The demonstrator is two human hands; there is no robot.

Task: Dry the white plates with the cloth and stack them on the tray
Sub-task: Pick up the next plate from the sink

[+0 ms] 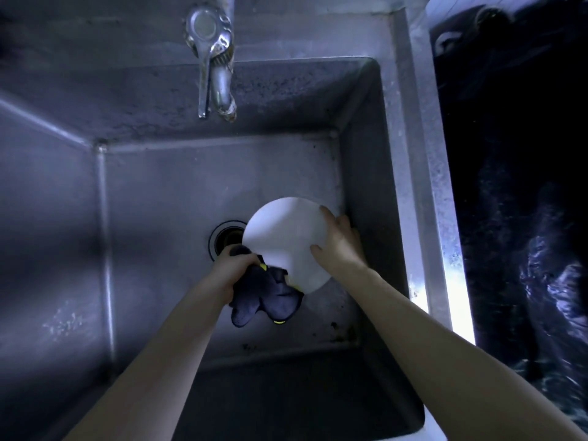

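Head view, looking down into a steel sink [178, 192].

Position of the work piece: one white plate [283, 237] is held over the basin near its right wall, with one broad face turned up toward us. It partly covers the drain [224, 238].

Right grip [339, 243]: fingers and thumb curl round the plate's right rim and carry it.

Left grip [237, 265]: clenched on a bunched dark blue cloth [270, 297]. The cloth presses against the plate's lower-left edge, and its loose folds hang below the hand.

The tap [219, 78] stands above the basin; we see no water running.

Progress, as a judgement:
- The step in hand looks like the wiping of this one plate, with cloth and plate in contact at the edge.
- We cannot tell whether the plate is wet or dry, since its face is washed out to plain white.
- No tray, no stack and no other plate are in view, so we cannot count what is done.
- Right of the sink rim lies a dark area [509, 186], too dim to identify.

Left to do, as far as we can judge: finish wiping this plate, carry it to the tray outside this view, then do the same for any plates not shown here.
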